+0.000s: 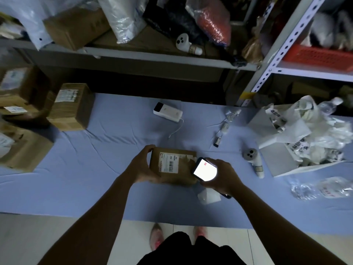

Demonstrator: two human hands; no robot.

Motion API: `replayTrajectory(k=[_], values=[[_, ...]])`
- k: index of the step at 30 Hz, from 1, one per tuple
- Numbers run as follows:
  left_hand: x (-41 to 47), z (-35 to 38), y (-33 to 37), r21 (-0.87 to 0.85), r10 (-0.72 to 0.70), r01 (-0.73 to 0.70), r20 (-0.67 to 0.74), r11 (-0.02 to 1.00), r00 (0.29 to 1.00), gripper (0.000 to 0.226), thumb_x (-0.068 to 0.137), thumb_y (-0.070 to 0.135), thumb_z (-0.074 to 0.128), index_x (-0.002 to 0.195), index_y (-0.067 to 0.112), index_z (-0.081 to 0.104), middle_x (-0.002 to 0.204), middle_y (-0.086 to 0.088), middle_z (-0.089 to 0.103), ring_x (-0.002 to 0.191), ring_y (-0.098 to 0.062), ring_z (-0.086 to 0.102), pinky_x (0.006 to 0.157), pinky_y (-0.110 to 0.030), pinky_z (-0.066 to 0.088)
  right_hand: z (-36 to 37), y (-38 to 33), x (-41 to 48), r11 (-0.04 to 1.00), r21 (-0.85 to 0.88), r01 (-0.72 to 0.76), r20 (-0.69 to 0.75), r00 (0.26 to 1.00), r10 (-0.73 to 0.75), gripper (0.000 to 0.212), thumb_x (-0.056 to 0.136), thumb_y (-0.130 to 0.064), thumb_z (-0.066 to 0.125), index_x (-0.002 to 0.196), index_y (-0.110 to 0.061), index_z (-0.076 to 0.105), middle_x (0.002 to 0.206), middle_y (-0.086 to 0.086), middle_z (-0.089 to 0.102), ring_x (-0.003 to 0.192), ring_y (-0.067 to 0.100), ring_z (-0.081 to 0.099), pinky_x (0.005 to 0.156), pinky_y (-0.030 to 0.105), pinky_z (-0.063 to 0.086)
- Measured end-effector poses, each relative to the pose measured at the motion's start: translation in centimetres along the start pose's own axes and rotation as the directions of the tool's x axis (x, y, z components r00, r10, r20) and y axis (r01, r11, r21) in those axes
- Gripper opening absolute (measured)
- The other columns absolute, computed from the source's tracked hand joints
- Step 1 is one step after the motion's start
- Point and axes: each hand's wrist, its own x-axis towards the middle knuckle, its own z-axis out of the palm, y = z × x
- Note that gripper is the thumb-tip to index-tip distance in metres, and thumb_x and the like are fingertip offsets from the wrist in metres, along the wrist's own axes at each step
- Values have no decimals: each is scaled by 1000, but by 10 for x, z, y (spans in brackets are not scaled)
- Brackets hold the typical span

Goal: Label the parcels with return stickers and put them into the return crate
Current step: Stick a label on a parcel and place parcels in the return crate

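Left hand [142,165]: clamped on the left end of the cardboard parcel [172,168], thumb on the far corner, fingers curled along the near edge.
Right hand [222,175]: fingers wrapped round a smartphone [204,169]; the screen was lit white and faced up.
Smartphone position: held over the right end of the parcel, overlapping its right edge.
Parcel position: lower centre of the blue sheet [95,169], between the two hands, with the printed shipping label facing up. Whether it rested on the sheet or was lifted clear could not be determined.
Label printer [167,111]: white unit on the sheet beyond the parcel, well apart from it, with a white cable trailing toward the person.
White box [267,127]: at the right edge of the sheet, filled with crumpled white bags bearing printed stickers.
Handheld device [253,159]: grey-headed, lying just left of the white box.
Stacked cartons [70,106]: brown, labelled, at the left edge of the sheet.
White paper scrap [208,196]: on the sheet beneath the right hand.
Shelving [152,54]: metal rack behind the sheet, loaded with bags and boxes.
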Motion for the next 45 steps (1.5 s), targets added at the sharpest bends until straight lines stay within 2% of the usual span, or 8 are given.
replayTrajectory(k=[6, 11, 15, 21, 26, 36, 43, 45], values=[[-17, 7, -1, -36, 36, -51, -325, 998, 945, 122, 39, 43, 100, 144, 27, 39, 139, 9, 52, 125, -9, 50, 102, -34, 51, -21, -4, 10, 993, -112, 43, 45, 998, -38, 85, 65, -43, 91, 139, -30, 53, 125, -4, 64, 118, 20, 58, 97, 32, 47], [-26, 9, 14, -141, 13, -85, -450, 986, 893, 110, 40, 19, 103, 133, 30, 44, 117, 29, 49, 104, 23, 50, 83, -27, 58, -30, -10, 20, 978, -197, 75, 92, 994, -58, 93, 70, -43, 89, 150, -30, 43, 141, -1, 57, 130, 22, 52, 108, 36, 41], [-33, 13, 13, -107, 6, -68, -499, 992, 867, 106, 38, 41, 101, 127, 48, 43, 119, 30, 51, 109, 5, 55, 88, -30, 57, -33, -7, 19, 973, -216, 78, 79, 995, -63, 97, 73, -43, 88, 154, -30, 37, 146, -1, 53, 135, 22, 47, 112, 38, 38], [-34, 23, 23, 17, 79, -85, -588, 996, 805, 110, 38, 47, 100, 132, 34, 44, 126, 7, 56, 116, -12, 52, 90, -41, 57, -40, -3, 14, 964, -243, 107, 44, 994, -99, 98, 72, -44, 88, 154, -30, 35, 145, -1, 52, 134, 22, 46, 111, 39, 37], [-31, 27, 32, 74, 122, -97, -614, 993, 779, 95, 42, 55, 97, 119, 45, 43, 117, 15, 54, 112, -11, 54, 81, -42, 61, -42, 2, 9, 954, -273, 121, 29, 993, -118, 96, 73, -47, 86, 154, -30, 36, 141, -1, 54, 130, 20, 47, 110, 39, 38], [-19, 41, 34, 120, 113, -45, -646, 992, 755, 123, 39, 54, 97, 142, 16, 42, 133, 0, 53, 123, -23, 48, 92, -43, 53, -42, 22, 4, 962, -266, 66, 7, 998, -67, 96, 72, -49, 85, 153, -30, 37, 132, -2, 58, 121, 19, 51, 105, 38, 42], [-12, 45, 27, -162, -153, 81, -511, 984, 846, 139, 30, 60, 90, 151, 23, 32, 143, 2, 46, 133, -22, 47, 106, -50, 48, -23, 78, 0, 962, 134, -238, -190, 947, 260, 57, 62, -36, 93, 109, -26, 63, 94, -3, 69, 85, 16, 64, 59, 22, 48], [-11, 47, 22, -167, -163, 97, -451, 981, 877, 143, 29, 66, 87, 153, 26, 29, 147, 3, 43, 136, -21, 45, 105, -50, 50, -13, 99, -5, 924, 165, -346, -204, 904, 375, 58, 63, -35, 94, 110, -17, 65, 97, 3, 71, 87, 20, 65, 62, 28, 53]])
